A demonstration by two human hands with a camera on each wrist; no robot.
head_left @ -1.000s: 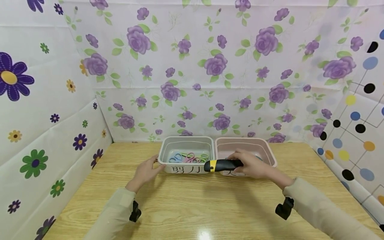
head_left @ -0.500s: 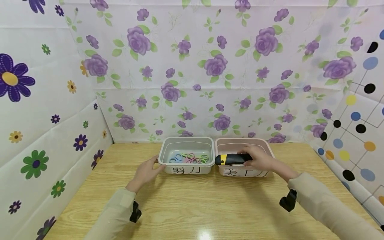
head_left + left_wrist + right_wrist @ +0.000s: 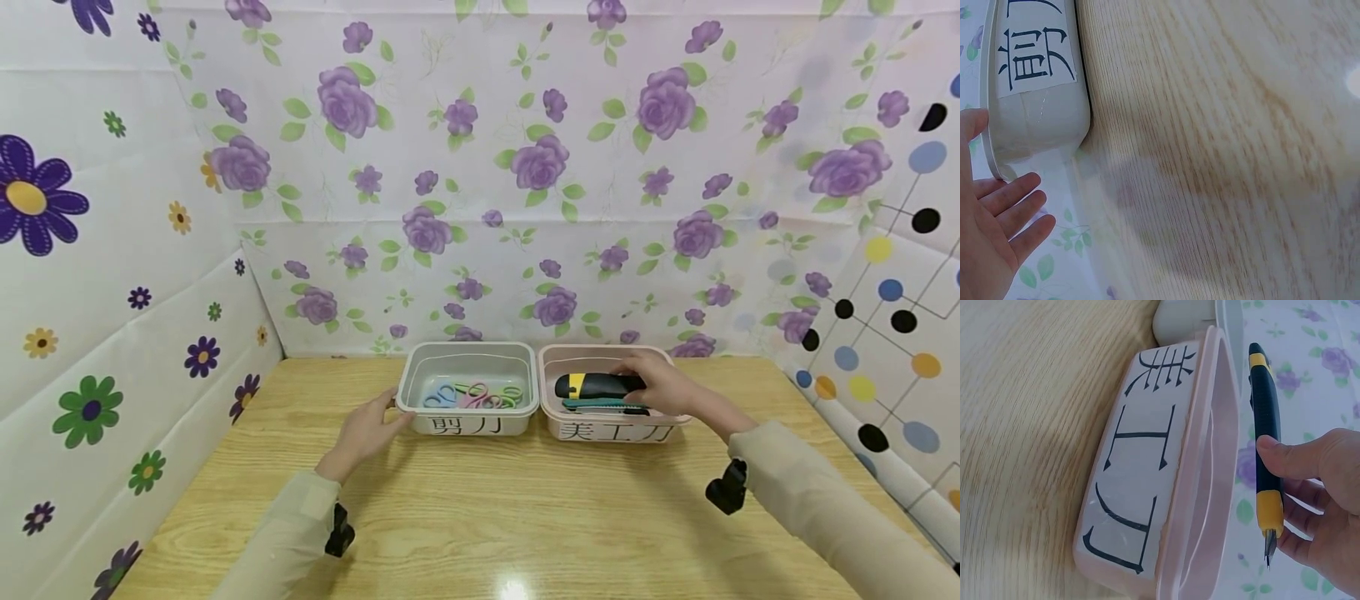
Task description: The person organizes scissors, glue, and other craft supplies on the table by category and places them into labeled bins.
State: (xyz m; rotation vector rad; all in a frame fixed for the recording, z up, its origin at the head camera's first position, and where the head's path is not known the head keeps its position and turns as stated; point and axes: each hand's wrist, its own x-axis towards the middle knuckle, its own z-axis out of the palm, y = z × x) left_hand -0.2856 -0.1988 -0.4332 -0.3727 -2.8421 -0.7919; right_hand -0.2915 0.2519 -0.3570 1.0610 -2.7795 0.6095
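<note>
My right hand [image 3: 658, 385] pinches a black and yellow utility knife [image 3: 1266, 419] between thumb and fingertips, a short bit of blade showing at one end. In the head view the knife lies level over the pink bin [image 3: 553, 423], within its rim outline. Below it in that bin is a teal box cutter [image 3: 600, 403]. My left hand [image 3: 367, 429] rests at the left corner of the grey-white bin [image 3: 1041, 122], thumb at the rim, the other fingers loosely extended beside it. Several pairs of small coloured scissors [image 3: 480, 402] lie in that bin.
Both bins stand side by side at the back of the wooden table [image 3: 480, 508], with labels in Chinese characters on their fronts. A flowered cloth [image 3: 480, 175] hangs right behind them, and patterned cloths close off both sides.
My right hand has carried the utility knife right and back, from in front of the gap between the bins to over the pink bin. My left hand has stayed put.
</note>
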